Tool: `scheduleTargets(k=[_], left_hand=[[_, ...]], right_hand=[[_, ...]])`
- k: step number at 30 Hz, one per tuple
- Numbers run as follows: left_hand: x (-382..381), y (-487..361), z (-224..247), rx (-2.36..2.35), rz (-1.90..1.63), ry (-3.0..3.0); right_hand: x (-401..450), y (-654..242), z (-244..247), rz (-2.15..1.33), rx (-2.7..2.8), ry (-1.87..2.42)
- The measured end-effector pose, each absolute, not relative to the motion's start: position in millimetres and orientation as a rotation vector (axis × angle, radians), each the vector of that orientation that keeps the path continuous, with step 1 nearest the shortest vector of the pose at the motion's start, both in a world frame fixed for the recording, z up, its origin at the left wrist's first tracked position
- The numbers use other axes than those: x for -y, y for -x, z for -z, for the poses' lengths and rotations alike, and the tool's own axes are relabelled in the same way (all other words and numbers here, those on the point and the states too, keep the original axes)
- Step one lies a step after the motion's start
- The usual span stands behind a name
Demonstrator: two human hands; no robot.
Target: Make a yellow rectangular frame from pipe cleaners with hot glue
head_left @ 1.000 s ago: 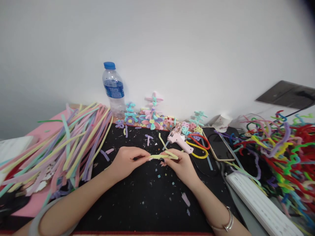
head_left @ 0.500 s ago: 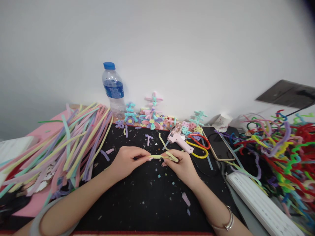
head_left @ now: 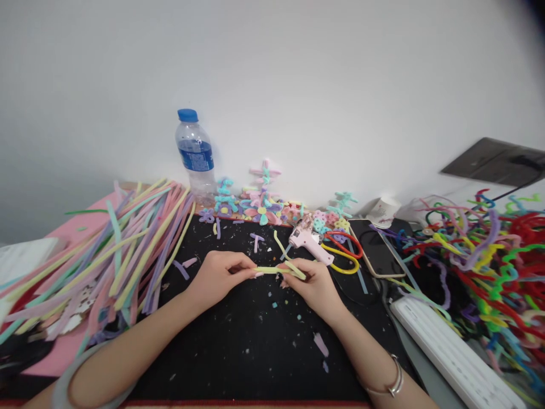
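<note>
A pale yellow pipe cleaner (head_left: 269,270) stretches between my two hands above the black mat (head_left: 238,346). My left hand (head_left: 225,274) pinches one end between thumb and fingertips. Closed around the other part is my right hand (head_left: 310,283), where a bent length of the pipe cleaner lies across the fingers. Just beyond the right hand are a pink glue gun (head_left: 310,241) and scissors with red and yellow handles (head_left: 341,253).
Many pastel pipe cleaners (head_left: 140,238) pile up at left. Finished pipe-cleaner flowers (head_left: 261,210) line the wall beside a plastic bottle (head_left: 196,153). To the right lie a phone (head_left: 377,250), a white power strip (head_left: 451,352) and tangled bright pipe cleaners (head_left: 502,272).
My left hand has shifted slightly left and up, so a little more of the yellow pipe cleaner shows between the hands. My right hand keeps its grip.
</note>
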State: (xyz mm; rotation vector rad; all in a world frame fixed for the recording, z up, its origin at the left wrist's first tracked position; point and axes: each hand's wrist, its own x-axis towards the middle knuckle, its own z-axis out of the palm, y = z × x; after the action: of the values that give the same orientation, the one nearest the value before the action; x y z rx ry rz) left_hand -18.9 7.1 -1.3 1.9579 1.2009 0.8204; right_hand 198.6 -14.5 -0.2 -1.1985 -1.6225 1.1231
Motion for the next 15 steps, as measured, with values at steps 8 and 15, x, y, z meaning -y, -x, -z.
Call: scheduleTargets(k=[8, 15], left_hand=[[-8.1, 18.8, 0.4, -1.205, -0.832, -1.936], [-7.2, 18.8, 3.1, -1.187, -0.827, -1.948]], right_hand=[[11.7, -199.9, 2.7, -1.153, 1.599, 1.175], [12.8, -197.3, 0.6, -1.280, 1.500, 1.167]])
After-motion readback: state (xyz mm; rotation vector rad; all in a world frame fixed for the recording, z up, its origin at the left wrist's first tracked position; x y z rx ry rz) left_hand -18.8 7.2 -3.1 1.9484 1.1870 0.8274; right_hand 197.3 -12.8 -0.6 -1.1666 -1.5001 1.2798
